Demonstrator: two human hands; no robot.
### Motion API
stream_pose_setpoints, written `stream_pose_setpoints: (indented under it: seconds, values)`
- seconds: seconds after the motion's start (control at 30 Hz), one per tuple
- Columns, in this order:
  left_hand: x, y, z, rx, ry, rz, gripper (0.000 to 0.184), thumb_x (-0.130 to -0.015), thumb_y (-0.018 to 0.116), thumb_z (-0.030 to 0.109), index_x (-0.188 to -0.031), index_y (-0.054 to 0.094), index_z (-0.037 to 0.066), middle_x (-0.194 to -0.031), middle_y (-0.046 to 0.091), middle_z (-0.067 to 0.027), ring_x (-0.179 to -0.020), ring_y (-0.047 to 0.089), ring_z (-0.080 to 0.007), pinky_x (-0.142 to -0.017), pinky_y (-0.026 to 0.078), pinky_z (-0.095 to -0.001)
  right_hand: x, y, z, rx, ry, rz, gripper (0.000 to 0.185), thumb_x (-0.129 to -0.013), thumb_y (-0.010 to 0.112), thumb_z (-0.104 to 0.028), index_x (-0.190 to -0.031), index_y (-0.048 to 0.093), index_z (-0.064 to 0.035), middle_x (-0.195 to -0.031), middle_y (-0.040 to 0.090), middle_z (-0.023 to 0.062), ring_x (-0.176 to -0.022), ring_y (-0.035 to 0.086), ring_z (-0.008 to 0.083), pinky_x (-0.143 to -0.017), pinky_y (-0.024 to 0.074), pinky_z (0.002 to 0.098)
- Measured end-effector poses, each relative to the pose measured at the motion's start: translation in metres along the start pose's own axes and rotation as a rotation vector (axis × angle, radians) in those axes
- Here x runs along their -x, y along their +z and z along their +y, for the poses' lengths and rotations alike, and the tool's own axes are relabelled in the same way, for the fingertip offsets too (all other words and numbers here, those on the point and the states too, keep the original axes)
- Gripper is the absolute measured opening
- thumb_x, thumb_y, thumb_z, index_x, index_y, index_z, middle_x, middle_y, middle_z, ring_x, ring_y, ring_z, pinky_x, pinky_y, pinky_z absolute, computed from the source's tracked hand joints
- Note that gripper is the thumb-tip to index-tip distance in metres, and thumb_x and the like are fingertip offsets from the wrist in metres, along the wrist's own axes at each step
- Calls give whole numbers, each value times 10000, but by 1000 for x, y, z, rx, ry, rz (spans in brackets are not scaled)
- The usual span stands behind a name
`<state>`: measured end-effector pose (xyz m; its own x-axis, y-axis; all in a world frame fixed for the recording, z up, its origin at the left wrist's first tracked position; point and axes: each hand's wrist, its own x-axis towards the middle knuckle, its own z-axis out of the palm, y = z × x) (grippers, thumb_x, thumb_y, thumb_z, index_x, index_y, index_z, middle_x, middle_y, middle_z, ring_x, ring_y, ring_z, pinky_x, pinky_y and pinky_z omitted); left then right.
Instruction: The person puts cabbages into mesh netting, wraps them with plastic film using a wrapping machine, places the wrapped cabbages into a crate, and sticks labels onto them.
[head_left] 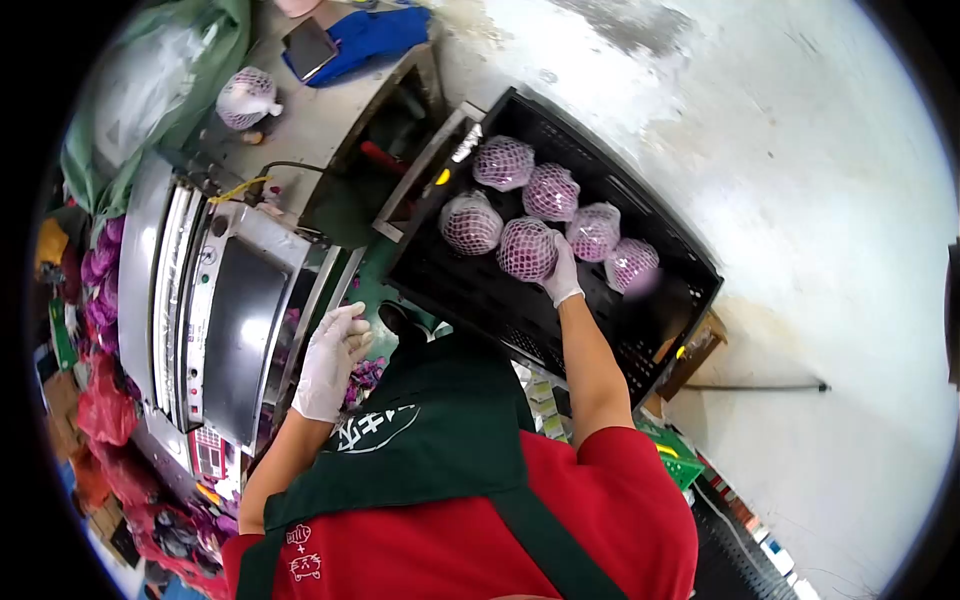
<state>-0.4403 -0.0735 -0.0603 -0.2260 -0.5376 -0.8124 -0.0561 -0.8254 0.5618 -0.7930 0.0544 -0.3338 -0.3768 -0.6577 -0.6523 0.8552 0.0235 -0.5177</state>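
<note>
Six netted purple heads (527, 249) in the black crate (470, 292), count them: four lining up along the far long edge, two in front, towards the left short edge! A seventh, paler netted bundle (245, 100) sits on the bench (325, 115), just beside the green sheet (215, 95). Two gloved hands in play: the right hand (563, 270) has its fingers against the right side of the front row's right-hand head; whether they grip, I can't tell. The left hand (335, 362), fingers loosely spread, holds nothing outside the crate's left corner.
</note>
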Motion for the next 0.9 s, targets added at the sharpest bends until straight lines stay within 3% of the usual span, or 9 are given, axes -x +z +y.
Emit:
stream_pose_setpoints:
  seconds: [0.1, 0.17, 0.2, 0.23, 0.33, 0.5, 0.57, 0.7, 0.9]
  values:
    - [13, -11, 4, 40, 81, 58, 263, -955, 555, 299, -1118, 611, 100, -886, 601, -4, -850, 576, -112, -821, 461, -269, -9, 4, 14, 294, -240, 1, 406, -940, 475, -306, -1258, 527, -59, -1222, 567, 95, -1145, 531, 210, -993, 411, 384]
    - [22, -29, 0, 10, 187, 126, 300, -958, 551, 316, -1152, 605, 94, -952, 620, -23, -914, 579, -112, -849, 452, -265, -7, 13, 6, 320, -239, 166, 381, -924, 508, -238, -1246, 553, -39, -1235, 563, 114, -1144, 517, 202, -999, 383, 343]
    - [32, -35, 4, 25, 219, 158, 322, -956, 556, 314, -1176, 597, 83, -1000, 629, -48, -940, 579, -108, -859, 451, -257, -10, 15, 4, 181, -63, 388, 361, -923, 498, -216, -1215, 585, -22, -1195, 596, 118, -1113, 540, 207, -972, 406, 333]
    - [40, -46, 8, 29, 262, 169, 304, -959, 554, 289, -1176, 596, 79, -1010, 630, -55, -944, 580, -109, -869, 451, -256, 11, 52, -14, 1099, 65, 420, 354, -915, 514, -196, -1196, 591, 5, -1174, 607, 156, -1064, 563, 231, -946, 428, 348]
    - [52, -91, 14, 116, 463, 182, 267, -969, 535, 198, -1179, 574, 38, -1067, 611, -28, -973, 584, -105, -899, 460, -264, 34, 114, -11, 1362, -887, 581, 369, -894, 530, -114, -1203, 544, 86, -1136, 597, 259, -1026, 573, 351, -940, 426, 430]
    - [75, -196, 66, 70, 834, 462, 218, -943, 572, 115, -1144, 593, 34, -1116, 613, -27, -1023, 572, -107, -904, 460, -263, 73, 321, 47, 1311, -993, -210, 367, -917, 488, -43, -1269, 481, 63, -1308, 502, 184, -1217, 460, 284, -1056, 327, 378]
    - [104, -250, 107, 85, 769, 580, 272, -926, 606, 160, -1166, 595, 32, -1087, 629, -20, -1017, 559, -96, -921, 437, -255, 96, 381, 79, 1223, -905, -244, 335, -952, 465, -89, -1257, 491, 45, -1307, 500, 171, -1229, 445, 278, -1067, 312, 378]
    - [57, -432, 163, 40, 1100, 781, 358, -906, 628, 207, -1214, 563, 36, -1062, 637, -62, -993, 577, -136, -893, 452, -278, 87, 426, 130, 1277, -896, -191, 372, -940, 471, -132, -1258, 500, 59, -1275, 516, 191, -1181, 484, 286, -1033, 342, 366]
    - [-34, -610, 243, -354, 782, 1104, 861, -726, 750, 479, -1366, 411, 13, -1241, 552, -259, -1171, 535, -353, -992, 422, -388, 95, 431, 134, 1533, -999, -93, 308, -933, 473, -148, -1149, 576, 47, -1117, 556, 160, -1002, 527, 256, -917, 401, 353]
